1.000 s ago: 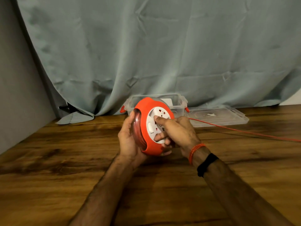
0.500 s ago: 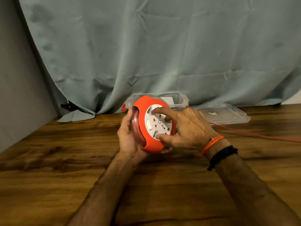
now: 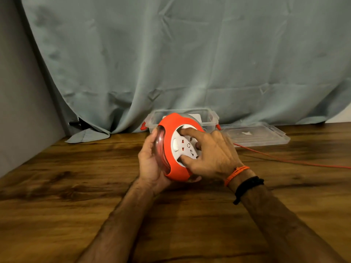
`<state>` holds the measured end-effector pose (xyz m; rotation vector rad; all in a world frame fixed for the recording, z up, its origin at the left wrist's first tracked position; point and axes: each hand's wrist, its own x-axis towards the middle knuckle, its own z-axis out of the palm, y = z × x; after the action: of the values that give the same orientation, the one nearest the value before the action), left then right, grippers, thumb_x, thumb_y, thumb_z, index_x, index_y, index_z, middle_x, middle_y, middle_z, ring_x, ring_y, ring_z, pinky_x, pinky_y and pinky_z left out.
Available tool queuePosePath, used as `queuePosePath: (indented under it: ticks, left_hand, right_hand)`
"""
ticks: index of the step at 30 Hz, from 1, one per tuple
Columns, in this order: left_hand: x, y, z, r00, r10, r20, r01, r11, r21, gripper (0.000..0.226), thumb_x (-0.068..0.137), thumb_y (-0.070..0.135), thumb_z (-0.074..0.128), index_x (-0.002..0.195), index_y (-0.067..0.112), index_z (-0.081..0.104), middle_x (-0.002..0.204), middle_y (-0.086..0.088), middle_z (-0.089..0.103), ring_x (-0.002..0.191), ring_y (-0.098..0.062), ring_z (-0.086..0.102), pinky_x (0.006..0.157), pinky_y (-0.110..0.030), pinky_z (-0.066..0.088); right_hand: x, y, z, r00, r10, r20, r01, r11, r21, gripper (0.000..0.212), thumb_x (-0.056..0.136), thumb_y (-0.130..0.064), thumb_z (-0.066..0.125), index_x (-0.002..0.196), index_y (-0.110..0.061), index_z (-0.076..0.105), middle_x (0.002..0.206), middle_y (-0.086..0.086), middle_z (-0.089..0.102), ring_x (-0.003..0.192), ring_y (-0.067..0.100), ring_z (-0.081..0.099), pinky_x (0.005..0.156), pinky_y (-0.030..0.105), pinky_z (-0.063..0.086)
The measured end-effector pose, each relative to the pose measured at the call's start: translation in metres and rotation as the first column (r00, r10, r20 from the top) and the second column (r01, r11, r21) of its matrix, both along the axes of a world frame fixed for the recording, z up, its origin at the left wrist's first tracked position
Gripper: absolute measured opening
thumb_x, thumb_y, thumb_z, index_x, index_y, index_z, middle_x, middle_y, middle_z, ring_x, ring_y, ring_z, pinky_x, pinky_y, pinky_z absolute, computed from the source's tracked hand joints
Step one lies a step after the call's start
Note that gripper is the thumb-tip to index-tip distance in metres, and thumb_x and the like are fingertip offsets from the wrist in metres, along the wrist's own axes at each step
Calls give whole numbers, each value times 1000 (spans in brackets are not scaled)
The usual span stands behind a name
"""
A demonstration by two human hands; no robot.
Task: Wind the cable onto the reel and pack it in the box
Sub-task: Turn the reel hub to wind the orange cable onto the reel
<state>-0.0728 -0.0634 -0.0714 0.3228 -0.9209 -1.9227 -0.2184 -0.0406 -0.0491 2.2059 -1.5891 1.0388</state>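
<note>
Orange reel sits cradled in the left hand; the right hand grips its white hub, cable trailing across the desk.

Reel: smooth orange plastic shell, matt white socket face, clear glossy side. Cable: thin orange sheath. Box and lid: clear glossy plastic. Worktop: dark grained wood, slight sheen. Curtain: grey-green cloth, matt, creased.

Dim, warm indoor light, soft shadows under the forearms, slight motion blur, wide-angle bending at edges.
</note>
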Motion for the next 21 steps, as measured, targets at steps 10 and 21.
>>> queuePosePath:
  ticks: [10, 21]
  left_hand:
    - [-11, 4, -1, 987, 159, -14, -159, 983, -88, 63, 92, 52, 35, 96, 8, 80, 103, -18, 75, 95, -32, 72, 81, -44, 59]
    - [-3, -3, -4, 994, 95, 49, -94, 995, -22, 68, 81, 68, 41, 107, 18, 78, 120, -19, 69, 107, -43, 61, 99, -77, 32]
  right_hand:
    - [25, 0, 0, 523, -269, 808, -159, 902, 403, 51, 64, -59, 75, 92, -16, 71, 84, 5, 76, 62, 15, 69, 53, 31, 58]
    - [10, -5, 9, 854, -195, 482, 38, 948, 317, 47, 77, -62, 65, 96, -20, 66, 72, 1, 73, 69, 20, 70, 69, 34, 57]
